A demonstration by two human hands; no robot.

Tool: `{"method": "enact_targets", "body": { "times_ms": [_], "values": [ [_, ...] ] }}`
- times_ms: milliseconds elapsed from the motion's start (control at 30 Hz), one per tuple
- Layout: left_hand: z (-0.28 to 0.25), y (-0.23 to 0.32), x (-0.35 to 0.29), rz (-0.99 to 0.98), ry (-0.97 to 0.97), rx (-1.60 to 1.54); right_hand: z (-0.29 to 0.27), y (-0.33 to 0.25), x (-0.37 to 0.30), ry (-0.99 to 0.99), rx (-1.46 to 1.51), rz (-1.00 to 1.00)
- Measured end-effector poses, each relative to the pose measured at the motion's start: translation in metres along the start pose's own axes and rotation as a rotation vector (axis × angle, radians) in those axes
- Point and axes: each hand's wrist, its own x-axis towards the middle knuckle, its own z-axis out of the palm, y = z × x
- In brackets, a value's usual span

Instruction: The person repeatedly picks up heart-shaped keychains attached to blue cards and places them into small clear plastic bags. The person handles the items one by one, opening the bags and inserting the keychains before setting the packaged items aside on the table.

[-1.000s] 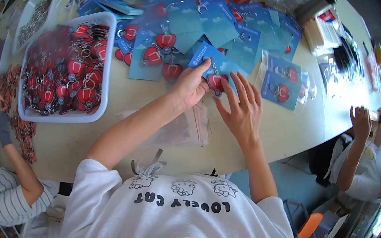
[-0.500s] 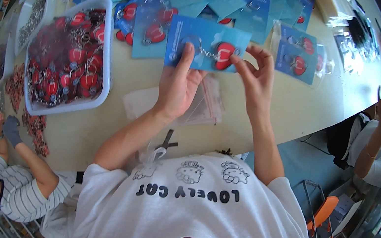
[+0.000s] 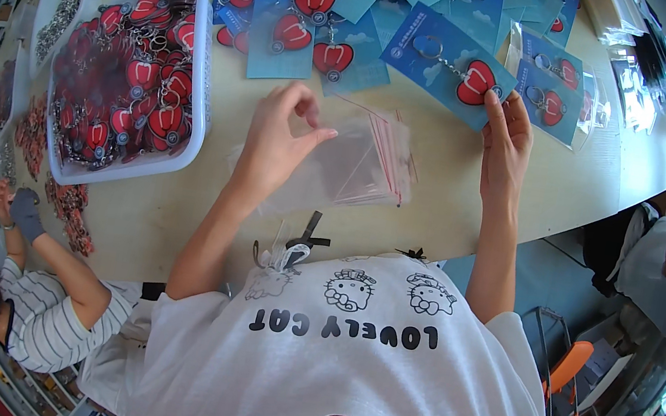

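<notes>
My right hand (image 3: pixel 506 148) pinches the lower right corner of a blue card (image 3: pixel 436 61), tilted above the table. On that card lies a keychain with a red, heart-like pendant (image 3: pixel 476 83), a short chain and a split ring. Nothing is in my left hand (image 3: pixel 279 134); its thumb stands apart from its curled fingers. Just right of it, a stack of clear zip bags (image 3: pixel 349 163) with red seal lines lies on the table. Beyond both hands are several more blue cards (image 3: pixel 277 64), some bearing red keychains.
A white plastic bin (image 3: pixel 201 91) full of red keychains stands at the left. Bagged cards (image 3: pixel 554 91) lie past my right hand. A co-worker in a striped shirt (image 3: pixel 58 321) sits at the lower left, another person (image 3: pixel 661 269) at the right. An orange chair (image 3: pixel 566 389) stands lower right.
My left hand has let go of the card and drawn back toward the zip bags. My right hand has carried the card to the right, where it now slants.
</notes>
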Motion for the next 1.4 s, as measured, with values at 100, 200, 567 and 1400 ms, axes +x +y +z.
{"method": "enact_targets", "body": {
  "times_ms": [100,200,567,1400],
  "values": [
    [-0.011,0.011,0.003,-0.234,-0.149,-0.296,0.0,-0.008,0.005,-0.112,-0.096,-0.08],
    [-0.015,0.008,0.008,-0.273,-0.227,-0.569,0.0,-0.014,0.016,-0.228,-0.176,-0.044],
    [-0.011,-0.003,0.007,-0.237,-0.222,-0.728,0.002,-0.042,0.037,-0.73,-0.34,0.009],
    [-0.012,0.015,0.014,-0.179,-0.377,-0.505,0.027,-0.024,-0.012,-0.555,-0.373,-0.091]
  ]
}}
